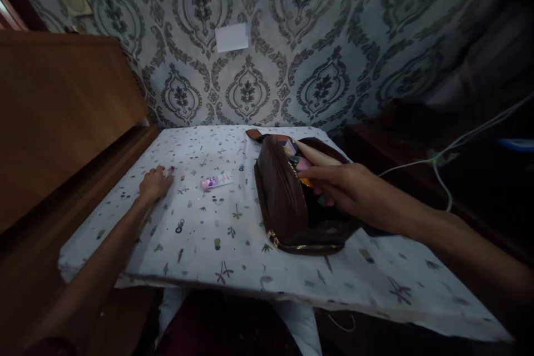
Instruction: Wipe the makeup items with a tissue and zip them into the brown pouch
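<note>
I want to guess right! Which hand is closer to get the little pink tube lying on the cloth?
Probably the left hand. It rests flat on the tablecloth beside the pink tube, with nothing between them. The right hand is busy, fingers in the open brown pouch.

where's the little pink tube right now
In the head view, the pink tube lies on the patterned cloth, left of the brown pouch and right of the left hand, touching neither.

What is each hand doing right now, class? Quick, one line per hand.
Left hand: open, resting flat on the white patterned tablecloth, holding nothing.
Right hand: fingers extended into the open brown leather pouch; any grip cannot be told.
</note>
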Demonstrator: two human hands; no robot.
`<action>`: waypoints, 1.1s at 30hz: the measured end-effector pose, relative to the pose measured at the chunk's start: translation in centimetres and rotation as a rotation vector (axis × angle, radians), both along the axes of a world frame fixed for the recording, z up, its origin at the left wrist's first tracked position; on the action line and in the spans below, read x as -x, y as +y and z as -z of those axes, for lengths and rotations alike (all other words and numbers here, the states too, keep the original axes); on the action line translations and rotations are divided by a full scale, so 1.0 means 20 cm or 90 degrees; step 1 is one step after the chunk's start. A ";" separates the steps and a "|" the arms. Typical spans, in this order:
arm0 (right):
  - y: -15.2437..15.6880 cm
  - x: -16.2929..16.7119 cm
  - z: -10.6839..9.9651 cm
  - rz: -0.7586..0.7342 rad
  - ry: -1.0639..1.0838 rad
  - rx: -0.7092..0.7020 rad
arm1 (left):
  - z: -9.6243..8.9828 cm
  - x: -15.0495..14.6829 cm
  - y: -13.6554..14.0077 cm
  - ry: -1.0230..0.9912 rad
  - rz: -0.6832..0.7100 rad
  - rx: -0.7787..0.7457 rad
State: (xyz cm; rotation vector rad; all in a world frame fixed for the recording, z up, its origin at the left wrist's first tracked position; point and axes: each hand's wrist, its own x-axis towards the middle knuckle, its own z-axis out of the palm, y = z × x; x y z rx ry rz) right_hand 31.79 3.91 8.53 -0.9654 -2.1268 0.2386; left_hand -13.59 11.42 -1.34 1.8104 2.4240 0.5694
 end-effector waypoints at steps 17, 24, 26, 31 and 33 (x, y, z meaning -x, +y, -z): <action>-0.09 0.98 0.67 -0.179 0.667 0.729 | 0.04 -0.52 -0.49 -0.303 0.355 -0.173; -0.05 1.02 0.72 -0.136 0.853 0.783 | 0.09 -0.60 -0.56 -0.084 0.389 -0.119; -0.05 1.01 0.72 -0.130 0.855 0.783 | 0.10 -0.59 -0.55 -0.060 0.387 -0.087; -0.04 1.00 0.72 -0.157 0.816 0.770 | 0.10 -0.56 -0.54 -0.074 0.407 -0.084; -0.04 0.99 0.72 -0.164 0.787 0.754 | 0.09 -0.55 -0.53 -0.120 0.431 -0.079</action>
